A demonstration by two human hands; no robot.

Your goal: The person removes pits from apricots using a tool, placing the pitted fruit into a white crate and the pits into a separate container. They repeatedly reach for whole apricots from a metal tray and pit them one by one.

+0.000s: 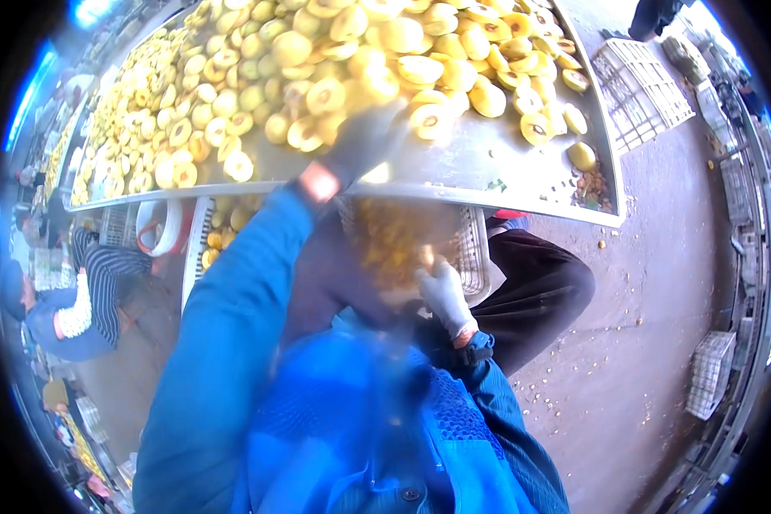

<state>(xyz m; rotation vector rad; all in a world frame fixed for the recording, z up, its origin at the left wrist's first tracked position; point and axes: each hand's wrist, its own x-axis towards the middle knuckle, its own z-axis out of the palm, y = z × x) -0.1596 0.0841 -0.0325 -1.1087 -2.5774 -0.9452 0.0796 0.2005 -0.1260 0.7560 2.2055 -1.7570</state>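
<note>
A steel tray [447, 183] holds many halved yellow fruits [430, 121], with pit scraps at its right end. My left hand [360, 142], in a dark glove, reaches over the tray's near edge among the fruit; its fingers are smeared by motion. Below the tray, a blurred plastic basket [474, 248] holds yellow-brown pieces [390, 240]. My right hand [444, 291], in a white glove, is at that basket, fingers curled round something small and pale that I cannot make out. Another white crate [195, 248] of yellow fruit is at the left, under the tray.
A co-worker [68, 317] in striped trousers sits at left beside a white bucket [156, 210]; another person [64, 403] is farther down. White crates [634, 94] [709, 373] lie on the right-side floor, which has scattered bits. A person's dark legs [647, 17] show at top right.
</note>
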